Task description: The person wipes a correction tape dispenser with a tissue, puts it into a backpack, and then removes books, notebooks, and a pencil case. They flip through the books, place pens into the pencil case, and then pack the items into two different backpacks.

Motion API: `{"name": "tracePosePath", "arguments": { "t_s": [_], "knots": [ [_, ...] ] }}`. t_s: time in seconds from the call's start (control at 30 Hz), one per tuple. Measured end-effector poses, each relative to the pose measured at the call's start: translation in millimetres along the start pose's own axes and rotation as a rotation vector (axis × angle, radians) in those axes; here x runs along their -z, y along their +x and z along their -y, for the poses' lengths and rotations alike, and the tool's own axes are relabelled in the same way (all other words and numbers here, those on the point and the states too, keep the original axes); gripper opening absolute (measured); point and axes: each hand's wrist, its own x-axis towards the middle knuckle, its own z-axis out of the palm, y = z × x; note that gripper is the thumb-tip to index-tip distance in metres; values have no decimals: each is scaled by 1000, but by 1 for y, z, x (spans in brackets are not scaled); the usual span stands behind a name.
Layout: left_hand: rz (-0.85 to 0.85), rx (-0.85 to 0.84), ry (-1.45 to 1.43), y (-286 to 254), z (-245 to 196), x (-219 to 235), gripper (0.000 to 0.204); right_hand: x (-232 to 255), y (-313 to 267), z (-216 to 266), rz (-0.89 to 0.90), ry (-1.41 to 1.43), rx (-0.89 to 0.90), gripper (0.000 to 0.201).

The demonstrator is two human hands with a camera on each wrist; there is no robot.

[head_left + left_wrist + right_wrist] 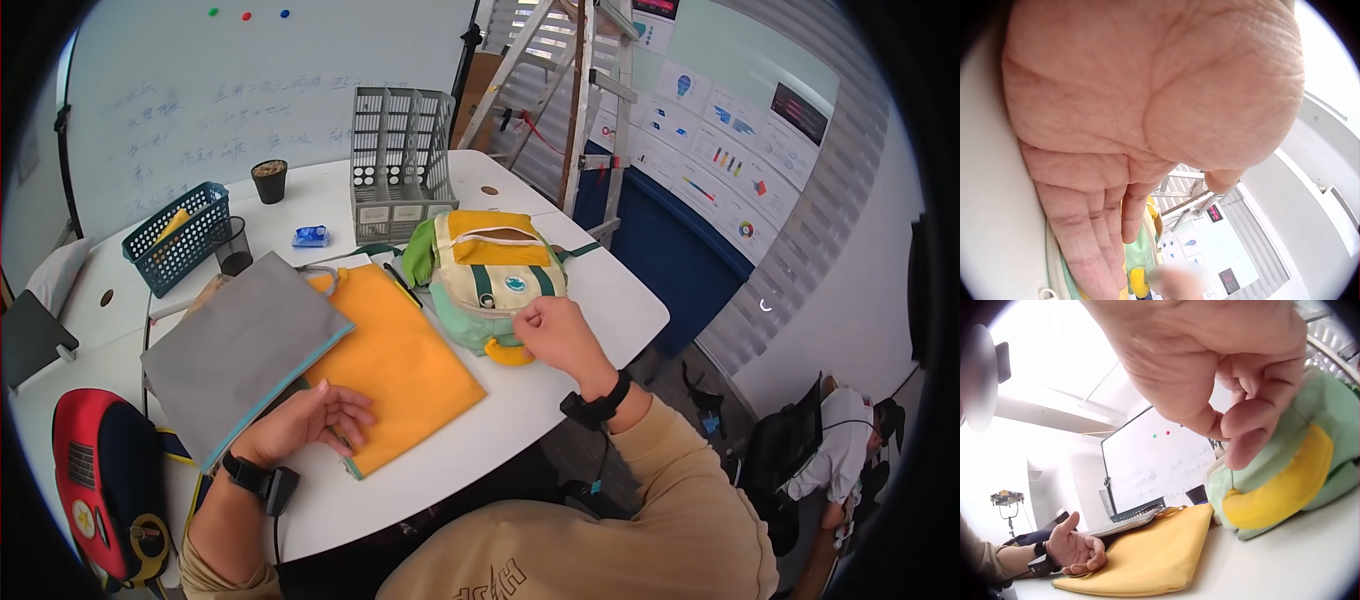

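Observation:
My left hand [308, 422] lies palm up, fingers loosely bent, over the near edge of an orange-yellow zip pouch [400, 375]. The left wrist view shows its bare palm [1147, 94]. A grey zip pouch [245, 350] with a blue zip overlaps the orange one. My right hand [562, 335] is at the near right edge of a small cream, green and yellow backpack [505, 285], close over its yellow carry handle [508, 352]. In the right wrist view its fingers [1254, 419] are curled, thumb against them, and nothing shows between them.
Behind stand a grey file rack [400, 165], a teal basket [178, 240], a black mesh cup [232, 248], a small pot [269, 182] and a blue packet [311, 236]. A red and navy bag [105, 480] is at the left. Another person [850, 440] is at the far right.

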Motion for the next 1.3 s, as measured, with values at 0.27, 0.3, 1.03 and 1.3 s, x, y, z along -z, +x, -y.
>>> {"name": "tracePosePath", "arguments": {
  "t_s": [0.27, 0.3, 1.03, 1.3],
  "knots": [
    [12, 12, -1, 0, 2, 3, 80, -47, 20, 20, -40, -242, 298, 26],
    [8, 17, -3, 0, 2, 3, 80, -51, 23, 31, -23, -313, 285, 26],
    [-36, 35, 74, 0, 3, 3, 65, -125, 119, 98, 223, -811, 303, 30],
    [-32, 41, 64, 0, 1, 2, 68, -89, 140, 83, 455, -765, 745, 26]
  ]
}}
